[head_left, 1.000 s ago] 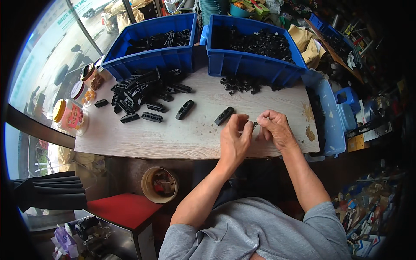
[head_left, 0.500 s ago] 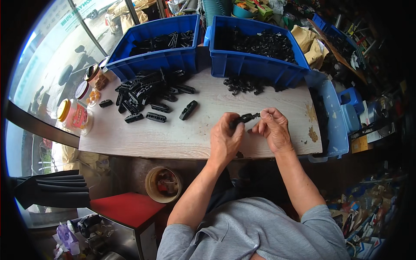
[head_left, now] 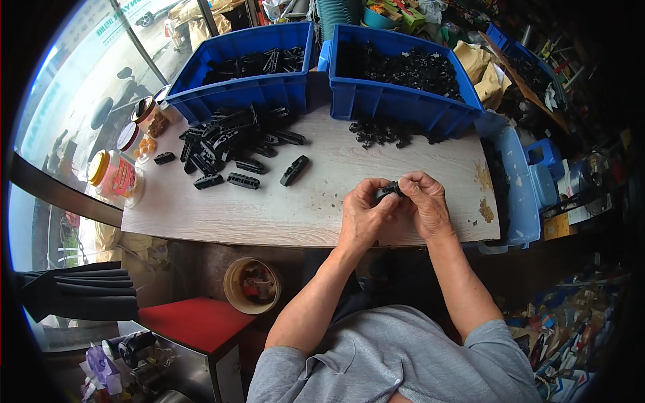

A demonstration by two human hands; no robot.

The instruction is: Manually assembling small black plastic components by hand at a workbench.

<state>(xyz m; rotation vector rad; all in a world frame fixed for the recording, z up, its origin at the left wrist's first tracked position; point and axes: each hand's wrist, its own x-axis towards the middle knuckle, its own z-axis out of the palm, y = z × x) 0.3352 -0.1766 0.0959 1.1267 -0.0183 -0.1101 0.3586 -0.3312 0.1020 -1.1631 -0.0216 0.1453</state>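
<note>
Over the table's near edge, right of the middle, my left hand [head_left: 361, 211] grips a black plastic part [head_left: 388, 191] between thumb and fingers. My right hand [head_left: 428, 207] is closed at the part's right end, thumb and forefinger pinched together. Any smaller piece between those fingertips is hidden. To the left lies a heap of long black plastic parts [head_left: 228, 138], with a single black part [head_left: 293, 170] apart from it. Small black plastic pieces [head_left: 379, 132] form another pile beyond my hands.
Two blue bins, one of long black parts [head_left: 238, 92] and one of small pieces [head_left: 403, 99], stand along the table's [head_left: 282, 215] far edge. Lidded jars [head_left: 115, 178] line its left side. Below are a round bucket [head_left: 253, 287] and a red-topped cabinet [head_left: 195, 318]; a light-blue tub [head_left: 521, 181] stands right.
My left hand has moved right, bringing the black part against my right hand. The narrow end that stuck out between the hands is now covered by fingers.
</note>
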